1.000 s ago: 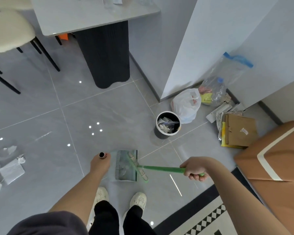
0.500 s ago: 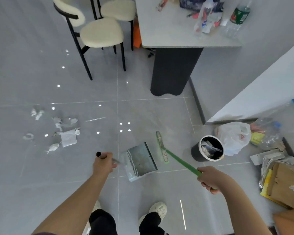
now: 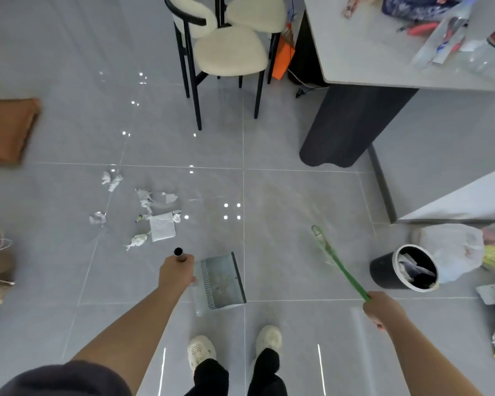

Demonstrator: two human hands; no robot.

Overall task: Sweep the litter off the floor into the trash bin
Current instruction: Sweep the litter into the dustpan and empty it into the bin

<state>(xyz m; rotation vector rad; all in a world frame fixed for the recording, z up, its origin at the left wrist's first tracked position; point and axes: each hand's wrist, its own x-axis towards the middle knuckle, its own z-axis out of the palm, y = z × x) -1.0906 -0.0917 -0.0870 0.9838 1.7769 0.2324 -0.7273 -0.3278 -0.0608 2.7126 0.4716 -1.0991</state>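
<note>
The person has turned from the black round bin (image 3: 406, 267) at three o'clock toward white paper litter (image 3: 162, 230) at ten, left hand (image 3: 176, 271) gripping the grey dustpan (image 3: 220, 281), right hand (image 3: 382, 310) the green broom (image 3: 337, 264).

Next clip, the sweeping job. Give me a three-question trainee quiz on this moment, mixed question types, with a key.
1. Fill in: the left hand holds the handle of the ___.
2. What grips the broom? A. the left hand B. the right hand C. neither hand
3. True or false: the trash bin already holds some rubbish.
Key: 1 dustpan; 2 B; 3 true.
</note>
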